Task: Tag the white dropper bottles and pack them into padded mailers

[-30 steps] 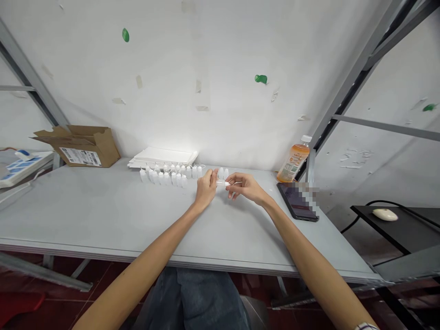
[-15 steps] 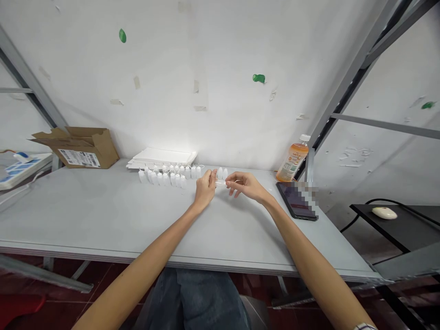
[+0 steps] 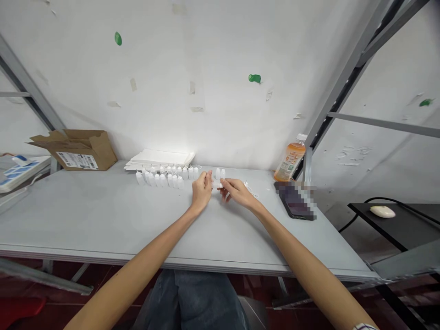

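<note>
Both my hands meet over the far middle of the grey table. My left hand and my right hand pinch a small white piece between their fingertips; a thin white cord trails from it to the right. Just behind the hands stand two small white bottles. A row of several more small white bottles runs to the left, in front of a flat stack of white sheets.
An open cardboard box sits at the back left. An orange drink bottle leans at the back right beside a dark phone. A metal frame post rises on the right. A white mouse lies on a black side table.
My right hand has moved left, closer to my left hand, so the gap between them has closed. The white cord now lies on the table to its right.
</note>
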Demonstrator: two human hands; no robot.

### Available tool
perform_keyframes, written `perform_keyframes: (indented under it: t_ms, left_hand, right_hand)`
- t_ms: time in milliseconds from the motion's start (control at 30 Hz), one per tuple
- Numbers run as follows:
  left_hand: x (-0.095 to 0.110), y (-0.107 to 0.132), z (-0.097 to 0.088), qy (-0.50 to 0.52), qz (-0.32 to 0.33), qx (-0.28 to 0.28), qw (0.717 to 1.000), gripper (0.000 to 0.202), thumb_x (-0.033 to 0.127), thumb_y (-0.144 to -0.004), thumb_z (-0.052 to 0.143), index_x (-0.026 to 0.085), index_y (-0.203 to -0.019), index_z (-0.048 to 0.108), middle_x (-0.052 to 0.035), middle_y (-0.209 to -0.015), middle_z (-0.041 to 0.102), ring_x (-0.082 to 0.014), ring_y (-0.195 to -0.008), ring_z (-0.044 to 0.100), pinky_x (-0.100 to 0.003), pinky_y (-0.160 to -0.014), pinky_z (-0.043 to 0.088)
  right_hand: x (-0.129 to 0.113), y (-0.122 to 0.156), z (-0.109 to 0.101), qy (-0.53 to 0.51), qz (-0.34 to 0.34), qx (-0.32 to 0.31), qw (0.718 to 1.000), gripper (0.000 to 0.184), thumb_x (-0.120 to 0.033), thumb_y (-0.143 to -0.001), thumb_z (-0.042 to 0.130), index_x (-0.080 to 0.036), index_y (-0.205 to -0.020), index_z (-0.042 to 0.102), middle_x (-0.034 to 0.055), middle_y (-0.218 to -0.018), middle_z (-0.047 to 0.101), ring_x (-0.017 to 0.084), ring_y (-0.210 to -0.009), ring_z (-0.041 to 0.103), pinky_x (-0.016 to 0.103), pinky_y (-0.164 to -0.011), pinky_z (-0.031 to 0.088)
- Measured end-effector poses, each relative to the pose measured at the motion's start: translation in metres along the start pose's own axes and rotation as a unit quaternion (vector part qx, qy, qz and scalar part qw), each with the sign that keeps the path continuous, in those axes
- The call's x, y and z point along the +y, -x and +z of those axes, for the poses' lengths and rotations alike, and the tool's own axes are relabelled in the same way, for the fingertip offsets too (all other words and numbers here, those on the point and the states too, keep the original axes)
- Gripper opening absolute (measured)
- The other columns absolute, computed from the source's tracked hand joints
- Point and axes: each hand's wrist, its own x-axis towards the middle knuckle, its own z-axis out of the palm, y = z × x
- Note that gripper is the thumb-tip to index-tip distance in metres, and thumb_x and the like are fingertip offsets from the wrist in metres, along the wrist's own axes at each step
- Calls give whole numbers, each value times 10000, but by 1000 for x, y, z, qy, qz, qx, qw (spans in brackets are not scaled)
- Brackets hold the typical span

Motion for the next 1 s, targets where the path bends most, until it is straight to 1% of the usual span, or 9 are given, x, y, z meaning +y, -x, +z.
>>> perform_keyframes:
  t_ms: [100,200,367,467,567,700,833,933,1000]
  left_hand:
    - [0,-2,-1,20,-12,9,1000,385,446,-932,385,200,-637,418,56,-504,413,-96,-473,435,-225,-523,369]
    - [0,-3,-1,33,-23,13,999,386,457,-932,380,201,-647,429,58,-497,397,-97,-474,438,-223,-519,374]
    - [2,0,-1,33,-24,4,999,396,464,-931,382,201,-637,417,58,-490,402,-94,-456,428,-224,-506,368]
    - [3,1,0,28,-22,-3,999,399,461,-929,390,200,-628,417,54,-489,408,-95,-455,423,-226,-497,361]
    - [3,0,1,36,-23,-5,999,402,461,-927,392,199,-624,421,53,-486,408,-95,-453,431,-224,-491,365]
    - [2,-2,0,53,-34,8,998,411,485,-922,389,199,-629,425,56,-483,391,-96,-451,436,-220,-484,378]
    - [2,-1,0,50,-34,-3,998,416,490,-922,383,201,-625,417,57,-481,379,-96,-450,428,-219,-484,389]
    - [3,1,0,27,-15,-5,1000,410,470,-923,392,203,-611,393,58,-474,367,-93,-445,411,-216,-476,380]
    - [4,2,0,21,-14,-8,1000,407,457,-922,398,202,-606,388,60,-467,361,-91,-440,404,-213,-468,373]
  right_hand:
    - [-1,1,1,31,-53,16,998,425,-586,-828,520,-166,-830,580,40,-804,585,120,-567,597,238,-471,499]
    - [0,3,4,52,-80,33,995,383,-562,-827,537,-181,-850,564,28,-789,585,124,-587,598,231,-476,488]
    - [5,3,10,68,-56,38,995,465,-586,-892,404,-191,-653,456,-19,-546,495,107,-471,509,233,-484,430]
    - [7,1,8,53,-23,30,998,541,-619,-895,356,-189,-574,421,-19,-494,451,102,-420,468,235,-449,384]
    - [5,1,3,65,-30,44,996,542,-633,-882,372,-171,-641,520,23,-602,557,121,-492,545,233,-468,406]
    - [2,3,0,120,-83,59,988,393,-565,-872,469,-189,-809,564,24,-749,620,127,-590,594,231,-541,438]
    - [2,4,7,124,-83,57,987,382,-506,-910,420,-195,-701,494,-5,-625,554,121,-536,538,245,-545,421]
    - [3,3,9,62,-51,50,996,476,-536,-913,386,-203,-573,383,-35,-490,410,104,-429,440,254,-495,379]
    - [3,3,7,29,-20,22,999,512,-571,-899,390,-202,-546,367,-41,-472,370,98,-400,419,251,-462,357]
